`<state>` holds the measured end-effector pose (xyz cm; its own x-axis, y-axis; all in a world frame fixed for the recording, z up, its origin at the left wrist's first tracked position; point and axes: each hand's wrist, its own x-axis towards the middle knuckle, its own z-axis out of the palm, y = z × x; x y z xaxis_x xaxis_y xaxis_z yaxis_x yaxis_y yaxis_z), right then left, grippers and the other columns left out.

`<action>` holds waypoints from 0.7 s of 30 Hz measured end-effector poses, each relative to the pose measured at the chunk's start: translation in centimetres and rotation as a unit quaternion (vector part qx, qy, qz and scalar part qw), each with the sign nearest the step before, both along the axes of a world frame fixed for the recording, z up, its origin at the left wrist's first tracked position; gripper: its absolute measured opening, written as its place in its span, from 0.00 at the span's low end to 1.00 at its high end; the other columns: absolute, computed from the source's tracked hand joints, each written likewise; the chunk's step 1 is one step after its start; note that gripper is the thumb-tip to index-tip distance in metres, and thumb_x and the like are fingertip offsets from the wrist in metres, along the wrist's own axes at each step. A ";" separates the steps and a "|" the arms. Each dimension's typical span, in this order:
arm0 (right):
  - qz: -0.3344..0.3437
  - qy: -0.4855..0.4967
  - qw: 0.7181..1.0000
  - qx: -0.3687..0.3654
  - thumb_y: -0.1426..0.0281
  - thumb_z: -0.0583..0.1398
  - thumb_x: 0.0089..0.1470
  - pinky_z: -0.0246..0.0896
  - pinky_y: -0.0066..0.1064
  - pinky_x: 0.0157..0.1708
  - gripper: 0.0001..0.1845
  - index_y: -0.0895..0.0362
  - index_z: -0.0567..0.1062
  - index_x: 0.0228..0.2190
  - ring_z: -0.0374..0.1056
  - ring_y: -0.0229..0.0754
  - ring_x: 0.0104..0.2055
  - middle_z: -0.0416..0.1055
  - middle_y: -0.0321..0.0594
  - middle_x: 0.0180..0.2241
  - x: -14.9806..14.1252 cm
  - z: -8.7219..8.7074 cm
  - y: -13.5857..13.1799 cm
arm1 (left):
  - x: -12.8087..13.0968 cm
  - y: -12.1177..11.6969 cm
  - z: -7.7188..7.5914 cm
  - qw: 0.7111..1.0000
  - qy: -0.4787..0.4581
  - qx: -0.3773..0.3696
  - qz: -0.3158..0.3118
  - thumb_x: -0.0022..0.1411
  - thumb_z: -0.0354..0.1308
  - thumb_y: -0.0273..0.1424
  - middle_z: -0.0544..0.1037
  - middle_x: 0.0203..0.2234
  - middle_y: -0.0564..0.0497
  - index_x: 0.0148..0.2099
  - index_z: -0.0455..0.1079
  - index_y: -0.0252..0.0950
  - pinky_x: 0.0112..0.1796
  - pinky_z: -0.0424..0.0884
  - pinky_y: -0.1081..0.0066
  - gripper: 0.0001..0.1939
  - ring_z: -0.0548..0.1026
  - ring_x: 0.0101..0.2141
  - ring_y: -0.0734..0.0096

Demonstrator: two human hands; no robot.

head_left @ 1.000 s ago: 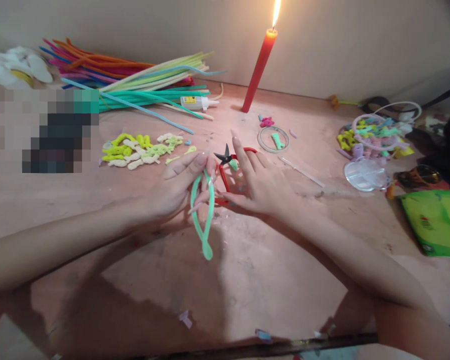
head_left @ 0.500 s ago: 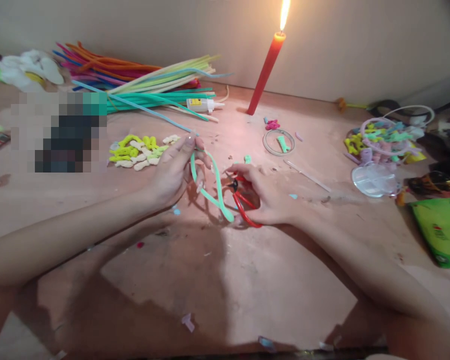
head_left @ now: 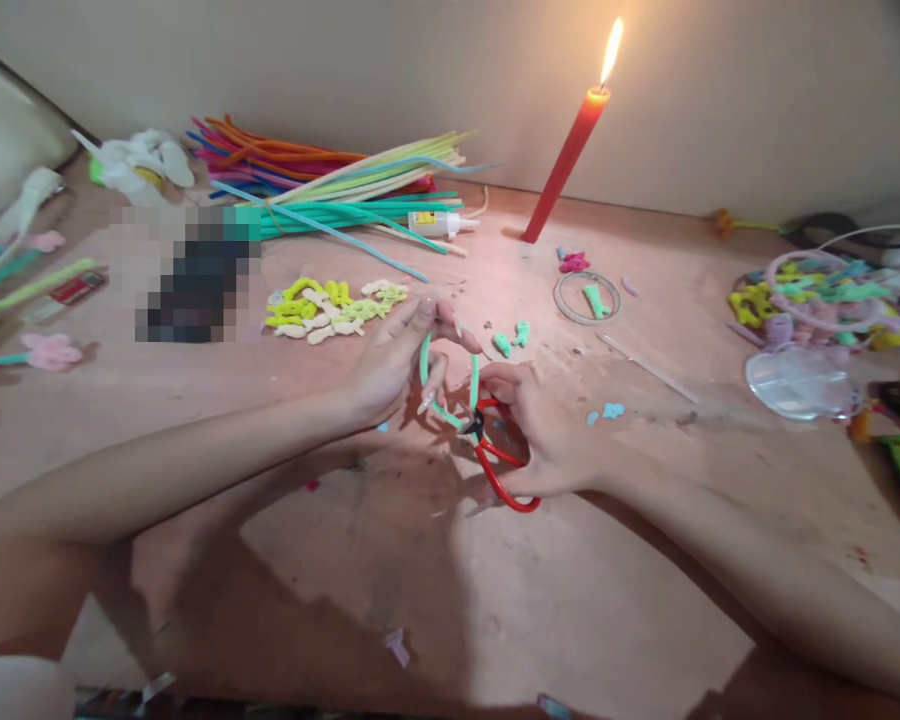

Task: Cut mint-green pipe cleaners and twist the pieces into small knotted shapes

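My left hand [head_left: 390,365] pinches a folded mint-green pipe cleaner [head_left: 429,385], whose loop hangs down to the right. My right hand [head_left: 547,430] is wrapped round the red handles of small scissors [head_left: 499,465]. Their dark blades sit at the green loop's lower bend, between my two hands. Two short mint-green cut pieces [head_left: 511,338] lie on the table just beyond my fingers. A heap of yellow, cream and pale green twisted pieces [head_left: 330,303] lies past my left hand.
A lit red candle [head_left: 566,165] stands by the back wall. A bundle of long coloured pipe cleaners [head_left: 337,180] and a glue bottle [head_left: 435,222] lie at back left. A ring [head_left: 586,297] sits centre right; hoops and a clear lid [head_left: 802,380] crowd the right edge.
My right hand has picked up the scissors and brought the blades to the green pipe cleaner. The view has shifted, so everything sits further right and lower. Cut green pieces now lie near my fingers.
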<state>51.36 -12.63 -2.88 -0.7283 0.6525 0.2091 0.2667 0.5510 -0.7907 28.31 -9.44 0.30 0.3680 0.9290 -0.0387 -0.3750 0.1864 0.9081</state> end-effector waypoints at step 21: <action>0.038 0.019 0.982 0.184 0.45 0.70 0.63 0.68 0.46 0.45 0.47 0.53 0.56 0.67 0.76 0.52 0.38 0.79 0.43 0.43 0.1 -0.6 -1.1 | 0.7 0.9 -0.1 0.983 -0.051 -0.112 0.135 0.86 0.57 0.40 0.80 0.31 0.57 0.45 0.65 0.38 0.11 0.56 0.84 0.14 0.76 0.17 0.81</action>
